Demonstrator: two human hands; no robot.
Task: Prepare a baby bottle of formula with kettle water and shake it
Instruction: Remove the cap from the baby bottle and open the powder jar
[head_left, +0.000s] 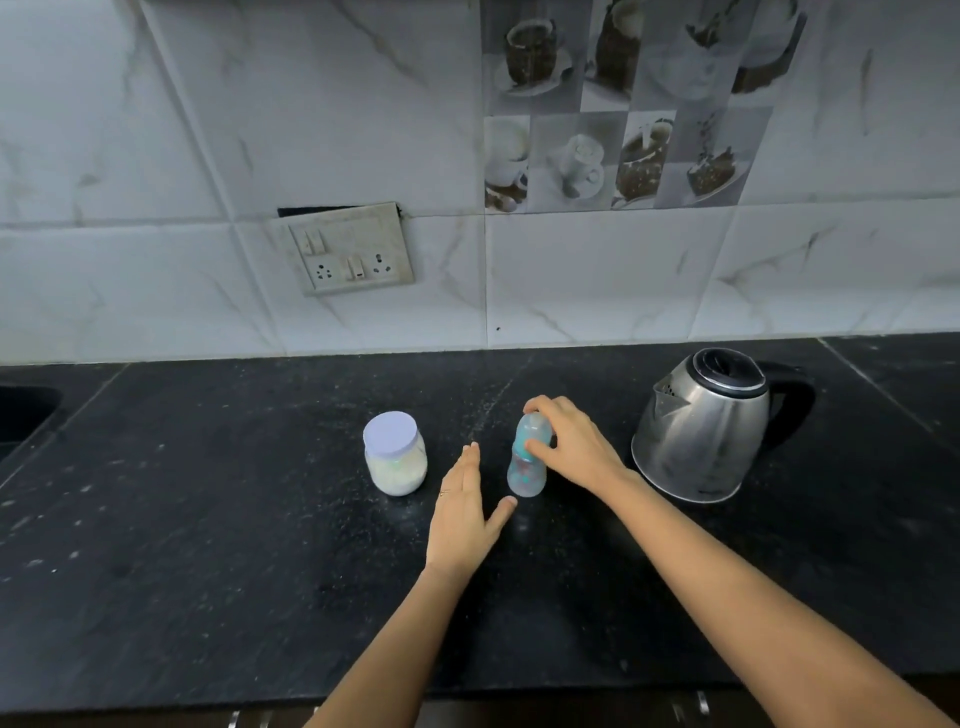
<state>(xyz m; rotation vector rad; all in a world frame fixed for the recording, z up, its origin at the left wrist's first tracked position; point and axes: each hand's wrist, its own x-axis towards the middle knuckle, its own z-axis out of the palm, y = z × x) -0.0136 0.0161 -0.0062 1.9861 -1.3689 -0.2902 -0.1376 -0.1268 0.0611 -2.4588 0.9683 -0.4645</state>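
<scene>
Bottle stands upright with my right hand curled round its cap, left hand flat and open just left of that grip. Lidded formula jar sits further left, kettle right; I judge nothing is mixed yet.

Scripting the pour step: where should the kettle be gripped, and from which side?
Grip the black loop handle on the right of the kettle, coming in from the right. The spout points left toward the baby bottle, so that hold probably suits a pour. The right hand is nearer, though it now grips the bottle's cap.
</scene>
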